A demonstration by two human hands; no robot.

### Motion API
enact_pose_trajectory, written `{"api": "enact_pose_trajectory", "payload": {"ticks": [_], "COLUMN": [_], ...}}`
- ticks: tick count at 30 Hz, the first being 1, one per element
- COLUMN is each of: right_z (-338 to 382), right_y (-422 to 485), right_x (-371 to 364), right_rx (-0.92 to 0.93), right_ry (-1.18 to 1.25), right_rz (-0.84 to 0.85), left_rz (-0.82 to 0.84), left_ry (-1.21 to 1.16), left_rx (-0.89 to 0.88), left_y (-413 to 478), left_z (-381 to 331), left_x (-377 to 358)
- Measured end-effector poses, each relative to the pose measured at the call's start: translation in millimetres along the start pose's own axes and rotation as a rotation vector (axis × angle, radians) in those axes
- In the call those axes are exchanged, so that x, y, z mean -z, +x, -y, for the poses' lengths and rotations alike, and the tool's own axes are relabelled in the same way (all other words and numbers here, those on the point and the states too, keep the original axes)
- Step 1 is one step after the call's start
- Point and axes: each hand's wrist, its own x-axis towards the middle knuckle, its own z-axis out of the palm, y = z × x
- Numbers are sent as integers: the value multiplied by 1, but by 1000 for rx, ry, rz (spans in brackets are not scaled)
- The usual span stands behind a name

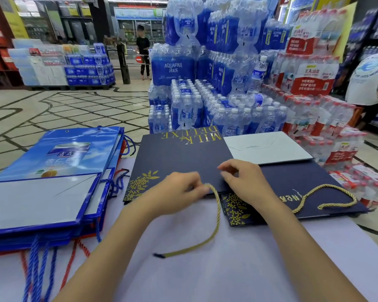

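A flat navy paper gift bag (pixel 179 158) with gold "MILK DELUXE" lettering lies on the white table (pixel 238 258). My left hand (pixel 179 192) pinches a gold twisted cord (pixel 216 214) at the bag's near edge; the cord's loose end trails toward me across the table. My right hand (pixel 242 177) rests on the bag with curled fingers beside the cord's upper end; whether it holds anything is unclear. A second navy bag (pixel 303 192) lies beneath, with a gold cord handle (pixel 327 192) looped on it.
A stack of flat blue bags (pixel 52 182) with blue and red cords lies at the left. A white card (pixel 264 147) sits on the navy bags. Shrink-wrapped water bottle packs (pixel 227 94) rise behind the table. A person in a white shirt (pixel 371 83) stands at right.
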Motion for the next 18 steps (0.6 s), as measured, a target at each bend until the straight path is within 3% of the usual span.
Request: {"api": "enact_pose_trajectory", "payload": {"ticks": [3,6,10,12,15,18], "right_z": [8,16,18,19,16,12], "right_y": [-3,-8,-10,-9,-8,-7], "right_x": [1,1,-9,-9,-3,-4], "right_rx": [-11,-38,48,60,36,-27], "right_ry": [136,162,-200,-204,-96,-6], "right_rz": [46,181,268,284,300,208], "left_rz": [-142,-219,-403,-496,-606,-620], "left_ry": [-82,-179,-236,-302,-183,46], "left_rx": [187,263,321,395,462,484], "left_y": [19,32,34,31,26,23], "left_z": [1,4,22,31,36,37], "left_x": [11,13,2,-3,-5,-5]}}
